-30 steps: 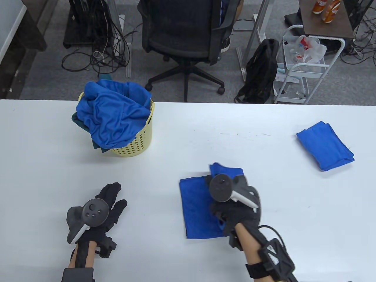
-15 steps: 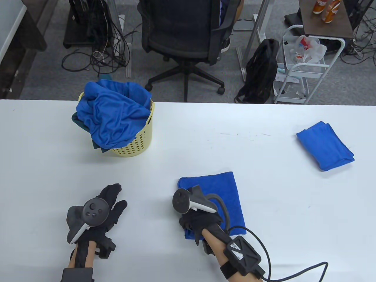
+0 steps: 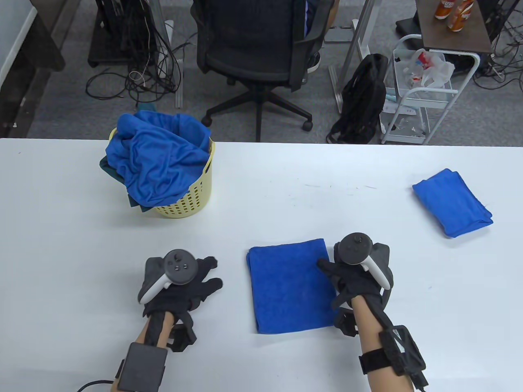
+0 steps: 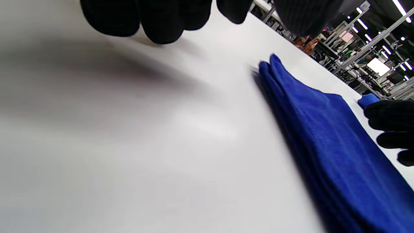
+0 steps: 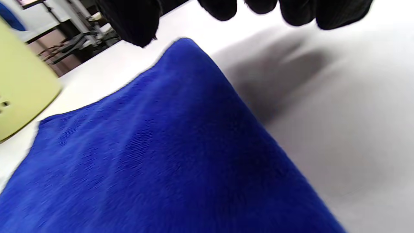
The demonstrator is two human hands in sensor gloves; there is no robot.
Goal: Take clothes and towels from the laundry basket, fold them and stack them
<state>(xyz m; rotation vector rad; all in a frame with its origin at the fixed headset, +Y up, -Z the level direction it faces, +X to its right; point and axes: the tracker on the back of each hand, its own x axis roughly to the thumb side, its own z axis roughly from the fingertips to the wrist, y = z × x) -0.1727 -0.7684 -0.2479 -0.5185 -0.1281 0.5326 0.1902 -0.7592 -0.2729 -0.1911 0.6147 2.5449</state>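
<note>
A folded blue towel [image 3: 291, 286] lies flat on the white table [image 3: 261, 183] between my two hands, its long side running away from me. My right hand [image 3: 359, 277] sits at the towel's right edge, thumb touching the cloth, fingers loose and holding nothing. My left hand [image 3: 179, 286] rests on the table, well to the towel's left, fingers spread and empty. The right hand is nearer, so I judge it best placed for the next fold or lift. Far right lies another folded towel [image 3: 452, 203], the start of a stack. At the far left, a yellow basket [image 3: 192, 196] holds crumpled blue clothes [image 3: 157, 161] heaped over its rim.
</note>
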